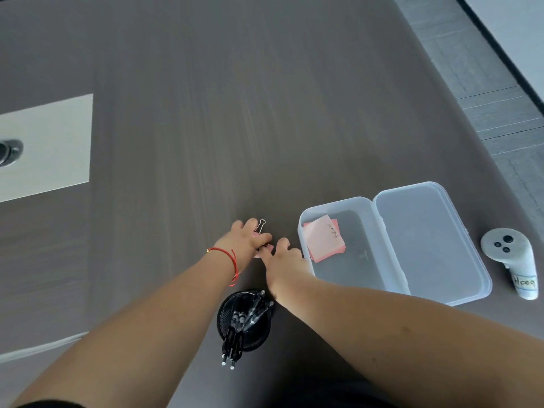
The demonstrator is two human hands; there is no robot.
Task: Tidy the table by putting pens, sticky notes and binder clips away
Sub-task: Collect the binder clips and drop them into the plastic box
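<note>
My left hand [245, 238], with a red string on its wrist, lies over a binder clip [260, 225] whose wire handle sticks out past the fingers. Bits of pink sticky note [270, 247] show under the two hands. My right hand [287, 256] touches the same spot from the right, fingers curled. Just to the right stands an open clear plastic box [306, 213] with pink sticky notes [323, 238] inside. A black mesh pen cup [226, 304] with several black pens [238, 328] stands near me, below the hands.
A white handheld device [507, 254] with a handwritten label lies right of the box. A pale panel [53, 142] with a round metal fitting is set into the table at the far left. The table's edge and grey floor run along the right.
</note>
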